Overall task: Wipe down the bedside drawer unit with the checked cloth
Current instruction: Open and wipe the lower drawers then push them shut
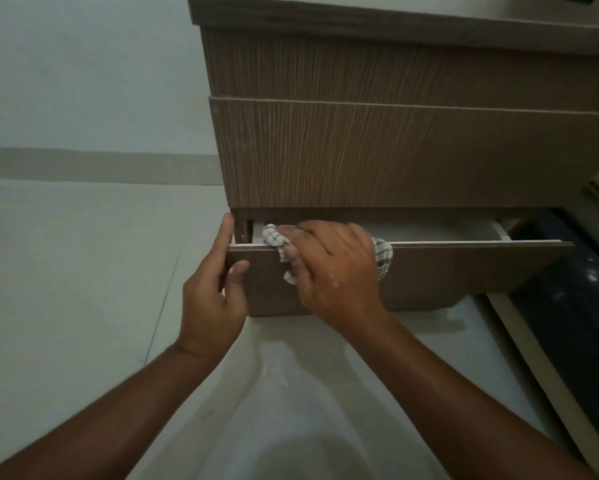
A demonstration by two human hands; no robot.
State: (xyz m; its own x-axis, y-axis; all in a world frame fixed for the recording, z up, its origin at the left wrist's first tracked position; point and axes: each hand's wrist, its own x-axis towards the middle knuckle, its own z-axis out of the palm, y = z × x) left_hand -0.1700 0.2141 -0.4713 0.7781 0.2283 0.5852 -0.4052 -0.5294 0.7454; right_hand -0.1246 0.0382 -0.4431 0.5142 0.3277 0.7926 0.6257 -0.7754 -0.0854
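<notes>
The brown wood-grain drawer unit (pixel 395 150) fills the upper right. Its bottom drawer (pixel 464 268) is pulled partly out, showing a pale inside. My left hand (pixel 211 289) grips the left end of that drawer's front panel, thumb on the face and fingers around the edge. My right hand (pixel 329 268) presses the white checked cloth (pixel 273 239) over the top edge of the drawer front, near its left end. Most of the cloth is hidden under the hand; a second bit of it shows at the hand's right side.
A pale tiled floor (pixel 83 271) spreads left and below the unit, with a grey skirting strip (pixel 100 166) along the wall. At the right stands a dark blue object (pixel 568 289) beside a light wooden edge (pixel 533 358).
</notes>
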